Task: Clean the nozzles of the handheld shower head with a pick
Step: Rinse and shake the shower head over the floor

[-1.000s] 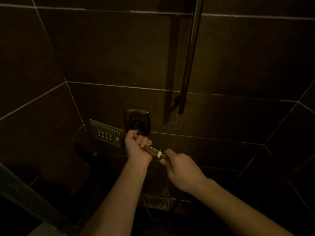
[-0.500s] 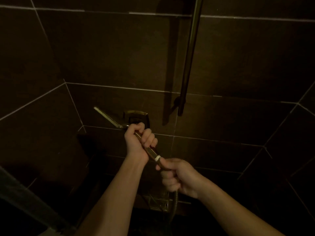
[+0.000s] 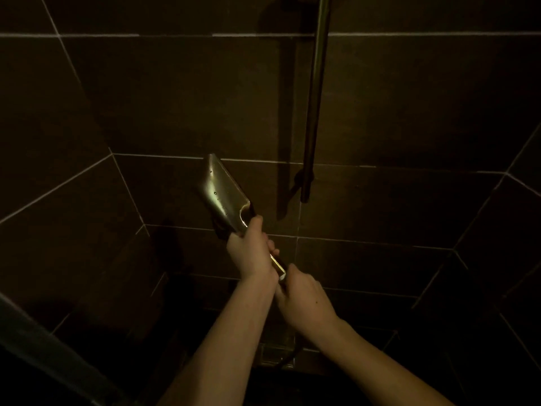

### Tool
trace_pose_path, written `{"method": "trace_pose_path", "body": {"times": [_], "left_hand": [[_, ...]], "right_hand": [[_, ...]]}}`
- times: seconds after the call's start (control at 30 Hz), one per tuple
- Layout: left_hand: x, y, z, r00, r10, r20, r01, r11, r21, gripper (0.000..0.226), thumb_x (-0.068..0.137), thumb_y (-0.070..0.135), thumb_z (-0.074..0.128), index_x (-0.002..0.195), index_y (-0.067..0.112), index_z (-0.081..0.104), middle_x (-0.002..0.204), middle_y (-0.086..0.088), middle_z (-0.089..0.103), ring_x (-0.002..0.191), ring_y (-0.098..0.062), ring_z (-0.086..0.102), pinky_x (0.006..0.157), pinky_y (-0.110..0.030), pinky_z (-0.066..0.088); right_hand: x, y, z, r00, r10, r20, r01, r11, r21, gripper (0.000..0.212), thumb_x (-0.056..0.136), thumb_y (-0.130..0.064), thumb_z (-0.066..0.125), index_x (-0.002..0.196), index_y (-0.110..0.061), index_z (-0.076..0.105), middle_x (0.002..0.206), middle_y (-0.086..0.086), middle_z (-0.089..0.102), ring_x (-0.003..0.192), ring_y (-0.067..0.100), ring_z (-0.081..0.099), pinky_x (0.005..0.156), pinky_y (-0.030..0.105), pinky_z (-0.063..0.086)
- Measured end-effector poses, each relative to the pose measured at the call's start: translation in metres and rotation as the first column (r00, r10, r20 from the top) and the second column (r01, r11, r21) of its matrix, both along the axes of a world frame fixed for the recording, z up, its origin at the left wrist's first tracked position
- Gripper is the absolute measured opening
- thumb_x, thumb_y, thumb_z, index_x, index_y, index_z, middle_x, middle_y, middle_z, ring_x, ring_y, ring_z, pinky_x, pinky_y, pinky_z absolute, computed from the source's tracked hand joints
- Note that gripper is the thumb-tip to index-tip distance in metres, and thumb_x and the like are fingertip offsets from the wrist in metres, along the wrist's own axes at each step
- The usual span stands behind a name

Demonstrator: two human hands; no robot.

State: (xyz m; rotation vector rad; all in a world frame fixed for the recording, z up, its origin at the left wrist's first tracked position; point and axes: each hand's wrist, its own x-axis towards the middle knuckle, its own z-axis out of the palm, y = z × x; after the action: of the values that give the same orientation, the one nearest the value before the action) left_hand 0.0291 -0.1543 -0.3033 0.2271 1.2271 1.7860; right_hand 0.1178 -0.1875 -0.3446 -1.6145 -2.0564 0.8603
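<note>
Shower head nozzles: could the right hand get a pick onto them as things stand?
Probably not yet. The shower head shows its smooth back to the camera, nozzle face turned away, and the right hand grips the handle's lower end just below the left hand. No pick is visible.

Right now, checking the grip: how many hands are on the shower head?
2. The left hand grips the handle just below the shower head; the right hand holds the handle's lower end.
</note>
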Motion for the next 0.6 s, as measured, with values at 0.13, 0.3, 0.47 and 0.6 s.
{"method": "trace_pose_path", "body": {"times": [0.13, 0.3, 0.47, 0.6], "left_hand": [[-0.005, -0.002, 0.002, 0.978, -0.187, 0.096, 0.181, 0.981, 0.067, 0.025, 0.092, 0.014, 0.061, 0.070, 0.018, 0.052, 0.048, 0.007, 0.036, 0.037, -0.008, 0.030, 0.038, -0.022, 0.026], [-0.018, -0.003, 0.006, 0.842, -0.539, 0.025, 0.497, 0.793, 0.352, 0.032, 0.092, 0.020, 0.059, 0.063, 0.020, 0.044, 0.044, 0.008, 0.034, 0.033, -0.006, 0.031, 0.034, -0.021, 0.025], [-0.012, -0.004, 0.012, 0.924, -0.360, -0.132, 0.380, 0.904, 0.197, 0.028, 0.095, 0.040, 0.065, 0.108, 0.016, 0.059, 0.076, 0.001, 0.059, 0.063, -0.013, 0.058, 0.056, -0.029, 0.053], [-0.015, -0.004, 0.010, 0.935, -0.279, -0.220, 0.301, 0.951, 0.074, 0.030, 0.097, 0.040, 0.065, 0.111, 0.013, 0.068, 0.097, -0.004, 0.065, 0.086, -0.018, 0.063, 0.077, -0.035, 0.054]], "right_hand": [[0.010, 0.005, 0.009, 0.971, 0.028, -0.239, -0.086, 0.968, -0.235, 0.015, 0.093, -0.022, 0.059, 0.079, -0.017, 0.059, 0.066, -0.002, 0.059, 0.050, 0.009, 0.052, 0.048, 0.027, 0.043], [0.015, -0.001, 0.023, 0.807, -0.025, -0.591, -0.327, 0.813, -0.481, 0.020, 0.092, -0.014, 0.054, 0.073, -0.016, 0.050, 0.049, -0.004, 0.039, 0.036, 0.010, 0.032, 0.035, 0.021, 0.023], [0.010, -0.004, 0.024, 0.839, -0.031, -0.544, -0.217, 0.896, -0.386, 0.013, 0.095, -0.016, 0.055, 0.082, -0.018, 0.058, 0.052, -0.006, 0.047, 0.039, 0.008, 0.042, 0.040, 0.022, 0.033], [0.010, 0.002, 0.018, 0.914, -0.087, -0.397, -0.033, 0.957, -0.287, 0.008, 0.093, -0.017, 0.058, 0.090, -0.024, 0.062, 0.066, -0.004, 0.058, 0.053, 0.007, 0.053, 0.049, 0.022, 0.042]]}}
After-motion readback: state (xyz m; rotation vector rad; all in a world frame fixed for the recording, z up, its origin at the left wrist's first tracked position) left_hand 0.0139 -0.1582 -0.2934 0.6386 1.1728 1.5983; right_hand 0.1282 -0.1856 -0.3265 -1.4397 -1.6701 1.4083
